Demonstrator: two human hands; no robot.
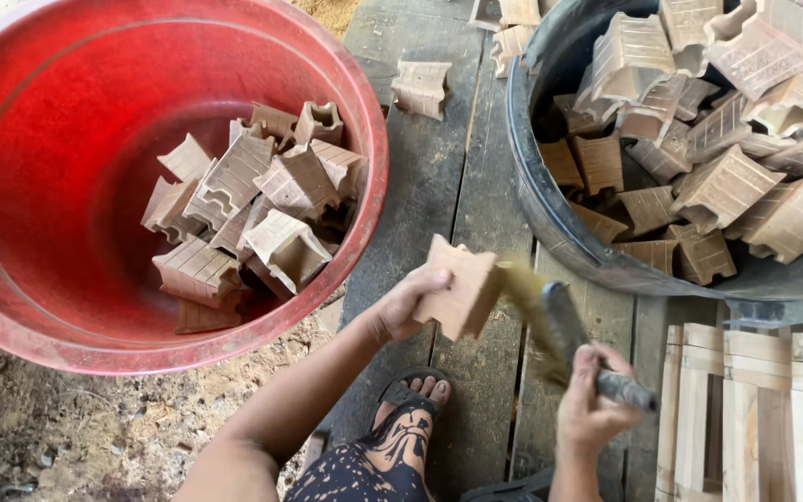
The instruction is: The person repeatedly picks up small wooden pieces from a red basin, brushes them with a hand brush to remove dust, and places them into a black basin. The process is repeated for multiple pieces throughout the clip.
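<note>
Wooden block [462,286] gripped by left hand [401,305], brushed with wire brush [559,325] clasped in right hand [592,404]; brushing step judged underway, block next judged due for red tub [364,139]

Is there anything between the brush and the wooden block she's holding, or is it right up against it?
Nothing visible. The left hand holds the wooden block, and the bristles of the brush in the right hand reach its side, blurred.
</note>
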